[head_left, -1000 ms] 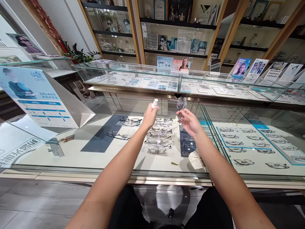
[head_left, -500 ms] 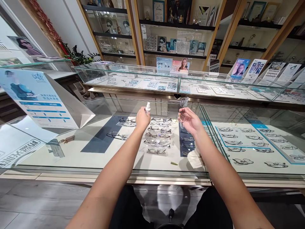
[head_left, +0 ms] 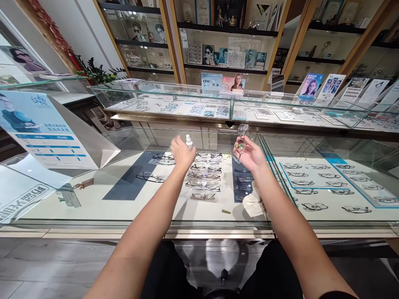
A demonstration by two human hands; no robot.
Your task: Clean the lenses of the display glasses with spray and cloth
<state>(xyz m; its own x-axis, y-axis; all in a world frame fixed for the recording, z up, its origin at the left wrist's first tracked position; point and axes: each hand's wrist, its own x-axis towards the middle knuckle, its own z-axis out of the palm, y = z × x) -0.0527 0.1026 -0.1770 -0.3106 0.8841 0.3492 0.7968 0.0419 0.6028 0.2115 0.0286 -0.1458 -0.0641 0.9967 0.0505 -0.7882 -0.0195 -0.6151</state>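
Standing nearly upright between the thumb and fingers of the left hand (head_left: 183, 155), a white bottle (head_left: 189, 142) shows its nozzle; the fingers are spread and blurred, apart rather than wrapped round it, and whether its base rests on the glass cannot be told; the right hand (head_left: 251, 154) is clamped on glasses (head_left: 240, 145), pinched above the bench (head_left: 102, 231) with one lens above the other; under the bench's glass top lie rows of frames (head_left: 203, 185) on a pale base and dark panels (head_left: 120, 187).

A cream cloth (head_left: 253, 203) lies near the right forearm (head_left: 286, 216), a small gold strip (head_left: 226, 211) to its left; farther left are a brown tag (head_left: 87, 182) and a tent-shaped sign (head_left: 46, 133); the case (head_left: 335, 215) at the right holds more frames; beyond, a rear case (head_left: 165, 119) carries leaning cards (head_left: 311, 86) on top and frames within; behind it, shelves (head_left: 229, 31) hold pictures (head_left: 208, 55) and trophies (head_left: 232, 20); a plant (head_left: 93, 70) grows at the left; grey floor (head_left: 71, 261) shows below, beside dark-clad legs (head_left: 165, 274).

The left forearm (head_left: 156, 211) and the right forearm reach forward from the lower edge, well apart; the left hand turns its back to the camera, while the right hand's palm is partly turned up.
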